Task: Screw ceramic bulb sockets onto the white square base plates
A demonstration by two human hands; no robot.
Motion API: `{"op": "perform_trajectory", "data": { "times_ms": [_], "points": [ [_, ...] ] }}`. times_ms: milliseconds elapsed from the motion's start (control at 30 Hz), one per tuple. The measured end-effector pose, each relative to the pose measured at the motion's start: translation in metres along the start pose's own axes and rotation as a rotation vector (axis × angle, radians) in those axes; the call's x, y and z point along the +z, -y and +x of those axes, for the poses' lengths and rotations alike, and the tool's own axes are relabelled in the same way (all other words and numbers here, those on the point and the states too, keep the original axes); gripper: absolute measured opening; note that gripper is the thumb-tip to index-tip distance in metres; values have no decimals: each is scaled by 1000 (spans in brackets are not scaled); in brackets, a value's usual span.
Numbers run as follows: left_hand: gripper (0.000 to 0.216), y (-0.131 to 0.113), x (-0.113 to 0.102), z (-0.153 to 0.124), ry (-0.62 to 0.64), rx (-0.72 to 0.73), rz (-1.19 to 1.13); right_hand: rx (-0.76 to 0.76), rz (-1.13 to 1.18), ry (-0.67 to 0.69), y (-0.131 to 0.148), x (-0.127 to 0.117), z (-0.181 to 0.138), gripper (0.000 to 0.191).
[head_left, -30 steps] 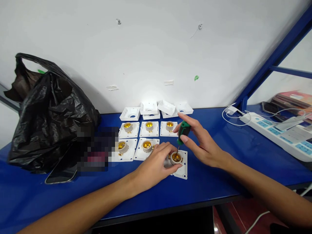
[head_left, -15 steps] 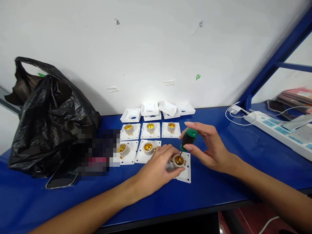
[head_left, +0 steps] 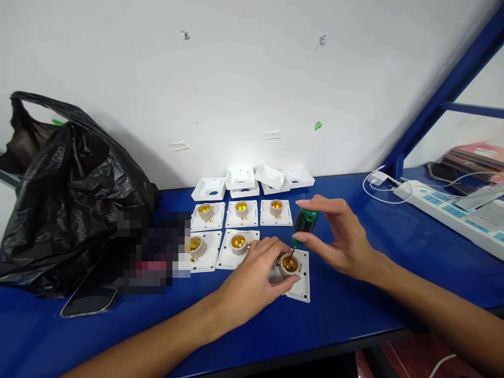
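My left hand [head_left: 254, 275] grips a cream lamp socket [head_left: 289, 264] with a brass inside, mounted on a white square plate [head_left: 301, 283] on the blue table [head_left: 346, 310]. My right hand [head_left: 338, 236] pinches the green and black handle of a small screwdriver [head_left: 304, 224], whose tip points down into the socket. Several more sockets on white plates [head_left: 241, 213] lie in two rows just beyond my left hand.
Empty white covers [head_left: 240, 177] are stacked against the wall. A black plastic bag [head_left: 66, 194] fills the left side, with a phone [head_left: 90, 296] lying face up beside it. A white power strip [head_left: 452, 212] with cables lies at the right, by a blue frame post [head_left: 433, 113].
The view shifted slightly, and both hands with the socket plate sit a little lower and to the right. My right hand's fingers have turned on the screwdriver handle.
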State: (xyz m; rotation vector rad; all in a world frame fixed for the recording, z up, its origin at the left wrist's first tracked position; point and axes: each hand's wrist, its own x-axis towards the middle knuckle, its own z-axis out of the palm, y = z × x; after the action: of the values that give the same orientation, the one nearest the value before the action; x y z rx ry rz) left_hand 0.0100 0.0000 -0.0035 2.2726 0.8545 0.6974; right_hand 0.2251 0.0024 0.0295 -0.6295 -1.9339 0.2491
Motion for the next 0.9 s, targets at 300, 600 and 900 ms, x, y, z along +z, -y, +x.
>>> {"op": "perform_trajectory", "data": {
  "times_ms": [300,600,900],
  "points": [
    [31,2,0,-1,8,6,11,-56,-100,8,-1,-2,1,56],
    [30,-2,-2,0,14,3,9,-88,-96,70,5,-8,6,53],
    [30,0,-1,-2,11,0,33,-43,-7,-6,3,-2,2,59]
  ]
}}
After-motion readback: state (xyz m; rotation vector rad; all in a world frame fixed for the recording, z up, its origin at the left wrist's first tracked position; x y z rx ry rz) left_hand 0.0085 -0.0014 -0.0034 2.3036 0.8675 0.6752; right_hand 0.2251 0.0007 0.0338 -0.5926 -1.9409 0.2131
